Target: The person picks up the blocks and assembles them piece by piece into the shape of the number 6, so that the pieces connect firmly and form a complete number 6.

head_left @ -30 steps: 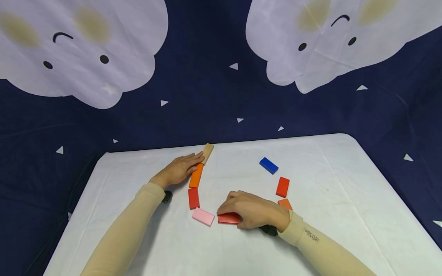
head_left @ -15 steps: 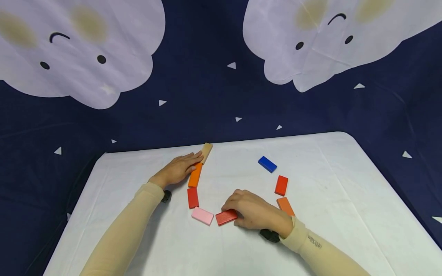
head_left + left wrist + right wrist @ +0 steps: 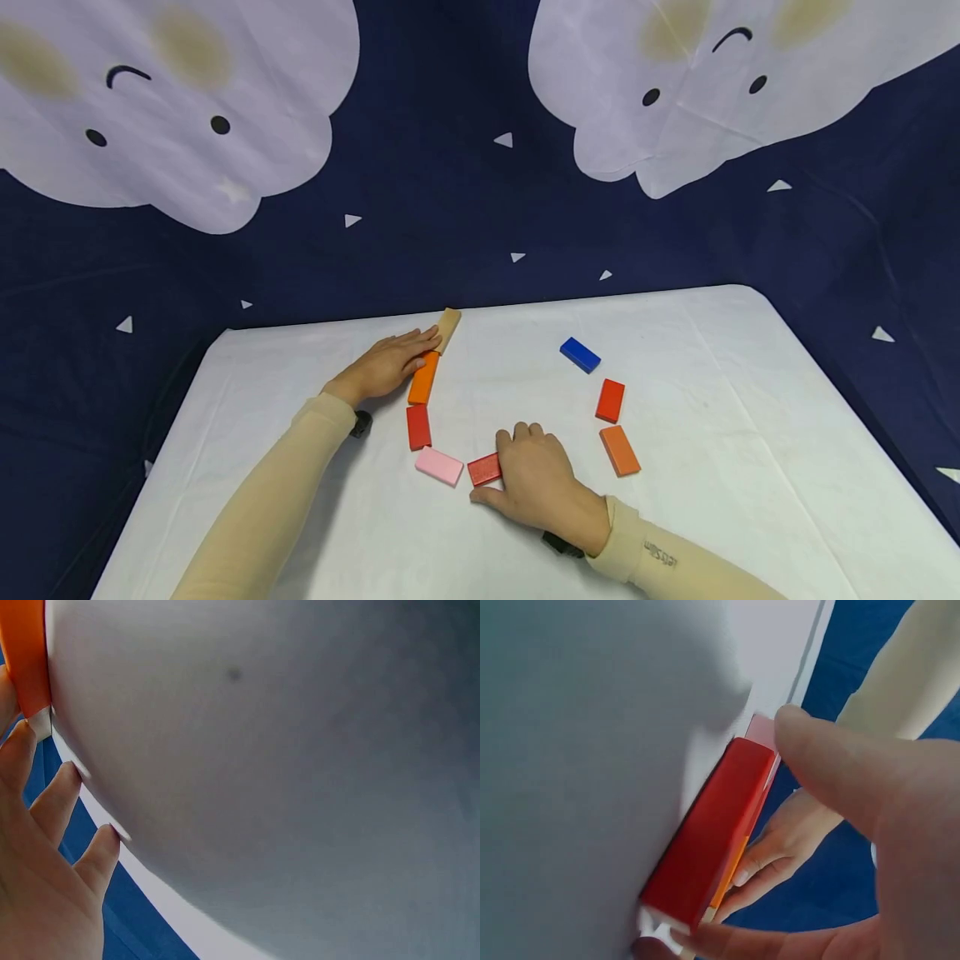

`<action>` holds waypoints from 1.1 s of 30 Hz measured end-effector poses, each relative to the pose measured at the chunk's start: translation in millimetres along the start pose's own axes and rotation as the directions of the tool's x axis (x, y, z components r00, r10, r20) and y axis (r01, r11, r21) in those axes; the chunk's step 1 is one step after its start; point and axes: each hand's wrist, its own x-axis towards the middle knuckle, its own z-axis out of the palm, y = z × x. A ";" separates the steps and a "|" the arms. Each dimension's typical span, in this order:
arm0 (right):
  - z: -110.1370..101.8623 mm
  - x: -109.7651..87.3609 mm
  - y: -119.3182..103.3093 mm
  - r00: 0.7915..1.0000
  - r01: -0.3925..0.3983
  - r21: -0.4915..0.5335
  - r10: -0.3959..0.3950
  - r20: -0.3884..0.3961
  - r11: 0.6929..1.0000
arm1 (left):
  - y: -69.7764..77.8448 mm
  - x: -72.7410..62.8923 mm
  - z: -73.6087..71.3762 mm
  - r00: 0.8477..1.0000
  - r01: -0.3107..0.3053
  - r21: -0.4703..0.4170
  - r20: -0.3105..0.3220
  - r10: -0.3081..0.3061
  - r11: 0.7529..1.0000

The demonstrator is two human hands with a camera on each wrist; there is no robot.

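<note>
A curved row of flat blocks lies on the left half of the table. It runs from a tan block (image 3: 449,327) through an orange block (image 3: 422,383), a red block (image 3: 418,427) and a pink block (image 3: 439,466) to a darker red block (image 3: 483,470). My left hand (image 3: 384,363) rests with straight fingers where the tan and orange blocks meet. My right hand (image 3: 542,482) is spread over the right part of the darker red block. In the right wrist view, its thumb (image 3: 817,746) stands apart from this block, with fingertips near the block's other end.
To the right of my right hand lie a blue block (image 3: 581,355), a red block (image 3: 611,401) and an orange block (image 3: 619,451), spaced apart. The white table (image 3: 720,367) ends at the back against a dark blue cloth (image 3: 442,167) with printed clouds.
My right hand's grip on the darker red block has loosened, and its thumb has stretched out in front. That block has turned slightly. The left hand stays in place.
</note>
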 end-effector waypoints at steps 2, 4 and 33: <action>0.9 1.8 -2.7 1.000 -0.013 -0.019 0.013 -0.014 1.000 | 0.1 0.2 0.2 1.000 0.000 0.000 0.000 0.000 1.000; 1.1 3.4 -4.8 1.000 -0.021 -0.031 0.021 -0.019 0.999 | 0.3 0.4 0.1 1.000 -0.001 -0.002 0.000 0.001 1.000; -2.1 10.0 -3.2 0.997 0.073 -0.017 -0.074 -0.016 0.997 | -1.9 0.7 0.8 1.000 -0.004 -0.008 0.001 0.004 1.000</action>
